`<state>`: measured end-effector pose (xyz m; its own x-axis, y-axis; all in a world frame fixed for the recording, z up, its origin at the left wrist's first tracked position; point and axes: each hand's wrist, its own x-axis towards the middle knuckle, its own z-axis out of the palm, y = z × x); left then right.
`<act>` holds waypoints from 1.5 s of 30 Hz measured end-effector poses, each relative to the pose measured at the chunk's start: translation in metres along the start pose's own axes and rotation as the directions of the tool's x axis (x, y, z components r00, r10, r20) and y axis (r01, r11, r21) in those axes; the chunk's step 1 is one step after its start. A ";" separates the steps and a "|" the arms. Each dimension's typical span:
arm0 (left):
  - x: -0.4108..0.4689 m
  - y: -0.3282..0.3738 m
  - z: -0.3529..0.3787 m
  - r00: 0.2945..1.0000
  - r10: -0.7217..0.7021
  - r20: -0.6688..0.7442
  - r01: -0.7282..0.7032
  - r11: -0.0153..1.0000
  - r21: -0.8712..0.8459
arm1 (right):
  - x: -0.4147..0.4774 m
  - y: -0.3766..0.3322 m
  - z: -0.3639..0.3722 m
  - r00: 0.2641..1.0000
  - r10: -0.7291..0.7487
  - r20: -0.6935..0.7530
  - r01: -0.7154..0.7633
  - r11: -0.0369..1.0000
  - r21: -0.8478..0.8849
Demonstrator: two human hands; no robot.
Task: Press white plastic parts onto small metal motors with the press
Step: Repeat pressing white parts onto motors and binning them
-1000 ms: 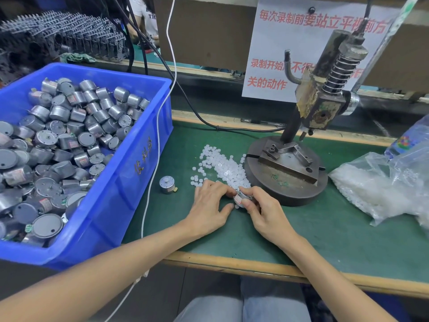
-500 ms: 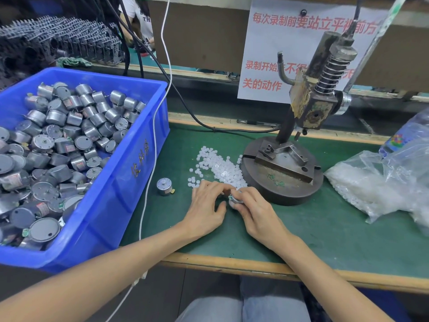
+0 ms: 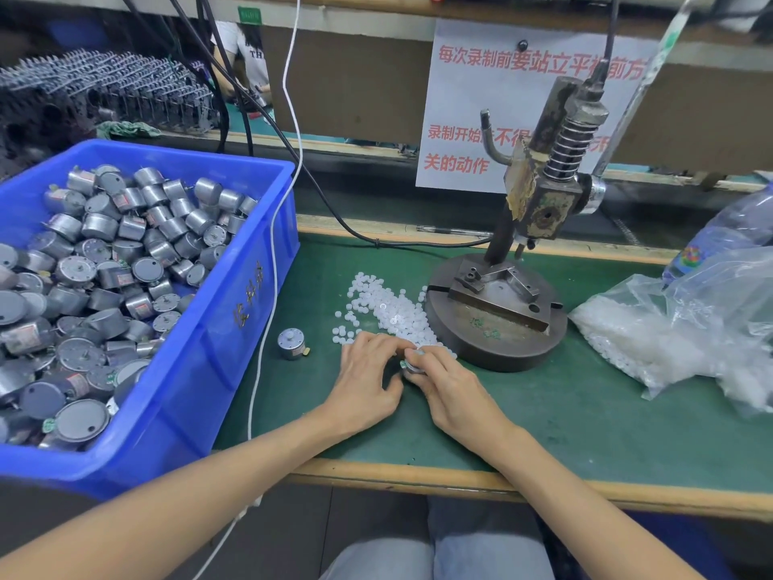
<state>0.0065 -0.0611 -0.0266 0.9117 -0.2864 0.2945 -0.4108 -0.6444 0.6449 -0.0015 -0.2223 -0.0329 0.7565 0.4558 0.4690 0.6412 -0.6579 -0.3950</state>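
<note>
Now my right hand (image 3: 454, 389) grips a motor (image 3: 412, 365); my left hand (image 3: 368, 370) touches it, grip unclear. Seated crooked, one of the parts (image 3: 393, 312) piled ahead could slip off.

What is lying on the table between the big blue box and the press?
In the head view, a white cord runs beside the blue box, then one small motor stands alone, then a heap of white plastic parts lies by the press.

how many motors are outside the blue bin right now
2. One loose motor stands on the green mat beside the blue bin. The held motor is gripped between the left hand and right hand, mostly covered by fingers; others may hide underneath.
</note>
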 end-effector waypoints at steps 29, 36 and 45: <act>0.137 0.072 0.076 0.971 -0.076 -0.227 0.090 0.995 0.048 | 0.008 0.070 -0.101 0.587 0.809 -0.018 -0.572 0.431 0.698; 0.139 0.062 0.066 0.986 -0.053 -0.160 0.054 0.999 0.007 | 0.029 0.077 -0.106 0.617 0.768 -0.173 -0.485 0.544 0.684; 0.142 0.064 0.056 0.990 -0.004 -0.139 0.017 0.996 0.091 | 0.134 0.074 -0.217 0.424 0.637 -0.644 -0.272 0.768 0.580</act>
<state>0.1101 -0.1830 0.0168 0.9039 -0.1825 0.3869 -0.3931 -0.7111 0.5830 0.1199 -0.3400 0.1722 0.6465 -0.6117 0.4559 0.3612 -0.2809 -0.8892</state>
